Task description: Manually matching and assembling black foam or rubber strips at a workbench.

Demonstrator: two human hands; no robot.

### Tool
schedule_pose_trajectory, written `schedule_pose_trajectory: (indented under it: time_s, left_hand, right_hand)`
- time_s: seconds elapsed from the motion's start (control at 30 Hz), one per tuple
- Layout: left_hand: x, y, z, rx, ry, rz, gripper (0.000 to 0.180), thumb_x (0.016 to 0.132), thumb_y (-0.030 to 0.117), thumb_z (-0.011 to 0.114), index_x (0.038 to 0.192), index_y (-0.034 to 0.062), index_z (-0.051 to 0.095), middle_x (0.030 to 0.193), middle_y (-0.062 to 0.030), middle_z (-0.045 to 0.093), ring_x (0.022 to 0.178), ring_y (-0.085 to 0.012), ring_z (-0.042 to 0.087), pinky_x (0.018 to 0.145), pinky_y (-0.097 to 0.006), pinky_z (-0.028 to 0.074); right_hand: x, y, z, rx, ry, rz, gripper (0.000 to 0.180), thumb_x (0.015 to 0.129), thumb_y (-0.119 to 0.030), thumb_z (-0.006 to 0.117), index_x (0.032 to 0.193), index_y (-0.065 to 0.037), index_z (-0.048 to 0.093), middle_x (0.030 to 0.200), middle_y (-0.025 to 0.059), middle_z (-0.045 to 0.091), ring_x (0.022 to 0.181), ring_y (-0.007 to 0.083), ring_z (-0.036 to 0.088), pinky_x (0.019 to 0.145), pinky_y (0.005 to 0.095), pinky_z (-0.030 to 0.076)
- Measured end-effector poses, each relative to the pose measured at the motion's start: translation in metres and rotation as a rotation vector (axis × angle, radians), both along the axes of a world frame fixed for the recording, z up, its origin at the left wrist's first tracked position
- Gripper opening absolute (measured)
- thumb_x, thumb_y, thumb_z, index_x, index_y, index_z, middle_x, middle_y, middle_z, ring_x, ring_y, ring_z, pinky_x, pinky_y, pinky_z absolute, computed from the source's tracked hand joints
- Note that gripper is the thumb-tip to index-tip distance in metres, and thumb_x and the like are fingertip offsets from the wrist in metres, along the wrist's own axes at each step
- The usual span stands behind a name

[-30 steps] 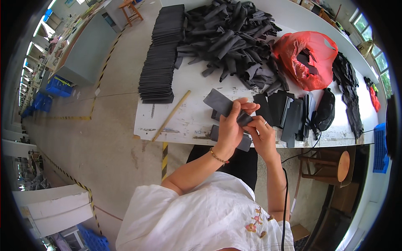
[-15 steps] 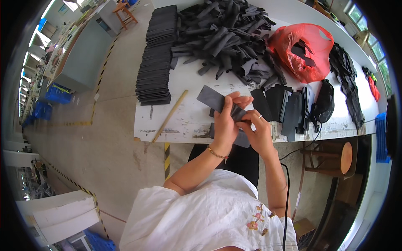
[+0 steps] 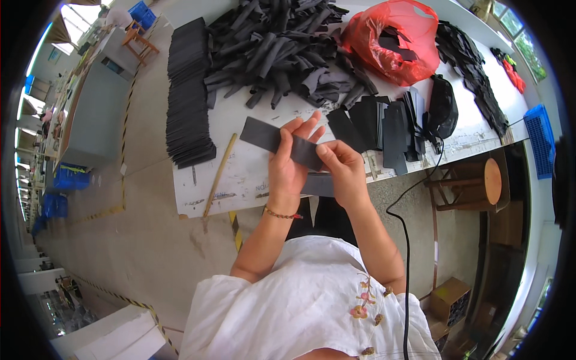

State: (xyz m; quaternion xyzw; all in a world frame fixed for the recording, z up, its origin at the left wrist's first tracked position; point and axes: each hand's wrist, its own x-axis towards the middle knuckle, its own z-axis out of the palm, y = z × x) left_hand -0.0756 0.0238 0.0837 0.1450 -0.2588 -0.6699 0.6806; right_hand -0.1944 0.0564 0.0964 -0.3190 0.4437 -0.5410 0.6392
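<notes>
Left hand (image 3: pixel 289 165) holds 1 dark grey rectangular strip (image 3: pixel 261 133) between thumb and fingers; right hand (image 3: pixel 348 171) pinches its right end. Left of the fingers: 1 wooden stick (image 3: pixel 220 174). Beyond the fingertips: loose strip heap (image 3: pixel 270 57); rightward, 1 red plastic bag (image 3: pixel 421 65)

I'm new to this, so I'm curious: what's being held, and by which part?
A dark strip: left hand at its middle, right hand at its right end.
</notes>
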Motion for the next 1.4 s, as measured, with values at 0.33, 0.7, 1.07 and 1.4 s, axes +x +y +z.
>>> schedule_pose_trajectory:
  time_s: [0.33,0.7,1.07,1.4]
  left_hand:
    - [0.052,0.008,-0.026,0.186,-0.072,0.181,0.017,0.092,0.012,0.065,0.102,-0.0016,0.064,0.093,-0.0171,0.069,0.089,-0.0311,0.069,0.084,-0.041,0.056]
    - [0.060,0.050,-0.065,0.211,-0.925,0.385,0.014,0.081,0.009,0.075,0.092,0.0031,0.069,0.093,-0.0018,0.060,0.078,-0.0112,0.055,0.070,-0.024,0.047]
    - [0.040,0.011,-0.052,-0.147,-1.397,0.600,0.008,0.084,0.006,0.068,0.092,0.0049,0.067,0.086,-0.0050,0.061,0.074,-0.0212,0.057,0.065,-0.031,0.046]
    - [-0.106,-0.173,-0.096,-0.607,-1.602,0.314,0.016,0.090,0.016,0.059,0.088,0.0012,0.066,0.087,-0.0174,0.065,0.082,-0.0361,0.063,0.075,-0.045,0.052]
  right_hand:
    - [-0.018,0.012,0.001,-0.801,0.802,-0.232,0.011,0.078,0.004,0.073,0.087,0.000,0.068,0.082,0.0084,0.062,0.067,0.0187,0.058,0.060,0.0283,0.047]
    - [-0.032,0.036,-0.056,-0.067,0.509,-0.103,0.013,0.086,-0.010,0.073,0.089,0.000,0.067,0.075,0.0004,0.060,0.069,0.0047,0.051,0.059,0.0232,0.041]
    - [-0.055,0.010,-0.094,-0.175,1.111,-0.283,0.017,0.083,-0.010,0.071,0.094,-0.002,0.061,0.087,0.0131,0.060,0.070,0.0258,0.059,0.062,0.0367,0.047]
    - [-0.061,-0.052,-0.116,-0.093,1.738,-0.039,0.042,0.070,-0.031,0.081,0.096,-0.007,0.059,0.101,0.0113,0.059,0.097,0.0283,0.057,0.079,0.0400,0.046]
